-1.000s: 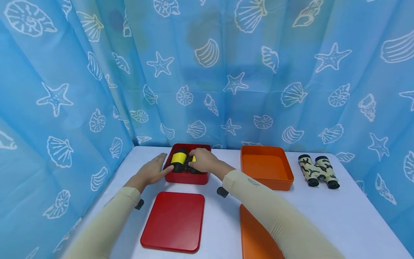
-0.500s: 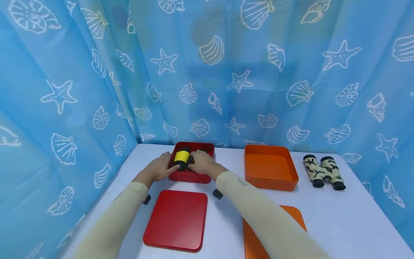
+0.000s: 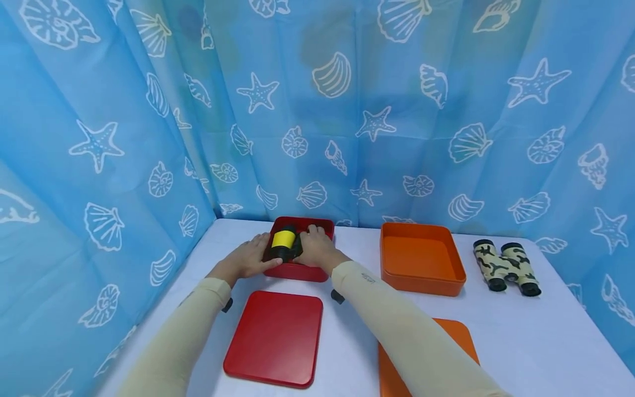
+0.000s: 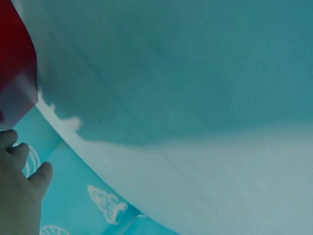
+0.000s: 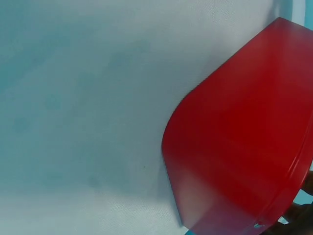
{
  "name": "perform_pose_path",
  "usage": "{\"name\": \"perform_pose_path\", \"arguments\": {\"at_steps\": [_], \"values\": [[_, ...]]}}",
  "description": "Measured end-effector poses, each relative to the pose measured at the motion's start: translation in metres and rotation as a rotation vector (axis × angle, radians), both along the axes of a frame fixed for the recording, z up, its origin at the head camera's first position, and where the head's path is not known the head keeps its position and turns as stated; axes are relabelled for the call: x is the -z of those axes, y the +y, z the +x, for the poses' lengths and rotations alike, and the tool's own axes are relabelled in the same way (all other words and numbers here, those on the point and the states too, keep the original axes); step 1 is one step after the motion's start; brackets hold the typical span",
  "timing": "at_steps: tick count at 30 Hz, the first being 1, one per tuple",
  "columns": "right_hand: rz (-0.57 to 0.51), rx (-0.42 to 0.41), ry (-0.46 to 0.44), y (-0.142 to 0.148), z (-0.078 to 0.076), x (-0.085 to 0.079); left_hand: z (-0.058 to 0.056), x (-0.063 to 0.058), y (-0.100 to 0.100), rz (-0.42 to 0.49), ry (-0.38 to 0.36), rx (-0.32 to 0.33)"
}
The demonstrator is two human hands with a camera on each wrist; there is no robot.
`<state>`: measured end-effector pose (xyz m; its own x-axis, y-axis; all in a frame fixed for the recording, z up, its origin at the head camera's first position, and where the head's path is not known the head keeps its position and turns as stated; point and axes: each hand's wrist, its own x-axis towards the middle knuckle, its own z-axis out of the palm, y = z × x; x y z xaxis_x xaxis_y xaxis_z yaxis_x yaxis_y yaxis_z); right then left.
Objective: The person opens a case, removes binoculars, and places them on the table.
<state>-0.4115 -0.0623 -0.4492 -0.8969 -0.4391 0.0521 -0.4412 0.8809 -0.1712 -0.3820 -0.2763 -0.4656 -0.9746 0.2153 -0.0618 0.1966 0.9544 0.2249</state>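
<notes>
Black-and-yellow binoculars (image 3: 284,239) lie inside the red box (image 3: 310,272) at the back of the table, the yellow band of the left barrel showing. My right hand (image 3: 317,249) reaches over the box's right side and grips the right barrel, covering most of it. My left hand (image 3: 250,256) lies against the left wall with its fingers straight, the thumb over the front left corner. In the left wrist view, the fingers (image 4: 19,156) lie beside the box. The right wrist view shows the box's outer wall (image 5: 239,127), with dark fingertips at its rim.
A red lid (image 3: 274,339) lies flat in front of the box. To the right stands an orange box (image 3: 421,284), with an orange lid (image 3: 453,333) partly under my right forearm. Camouflage binoculars (image 3: 506,267) rest farther right. A blue curtain (image 3: 317,110) hangs behind.
The head view has shifted slightly, so everything sits farther right. My left thumb has come over the box's front left rim. My right hand covers the right barrel, hiding its yellow band.
</notes>
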Motion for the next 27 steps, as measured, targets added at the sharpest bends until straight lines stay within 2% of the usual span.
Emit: {"name": "perform_pose_path", "arguments": {"at_steps": [3,11,21,27], "values": [[0.025,0.004,0.003,-0.002,-0.001,-0.001,0.000,0.000,0.000,-0.009,0.000,0.009],[0.040,0.019,-0.060,-0.010,-0.009,-0.002,-0.003,0.000,0.001,-0.046,0.024,0.017],[0.027,0.071,-0.072,-0.017,-0.018,0.008,0.000,0.005,0.002,-0.021,0.034,0.007],[-0.010,0.098,-0.107,-0.022,-0.016,0.005,0.000,0.002,0.000,-0.031,0.042,0.007]]}}
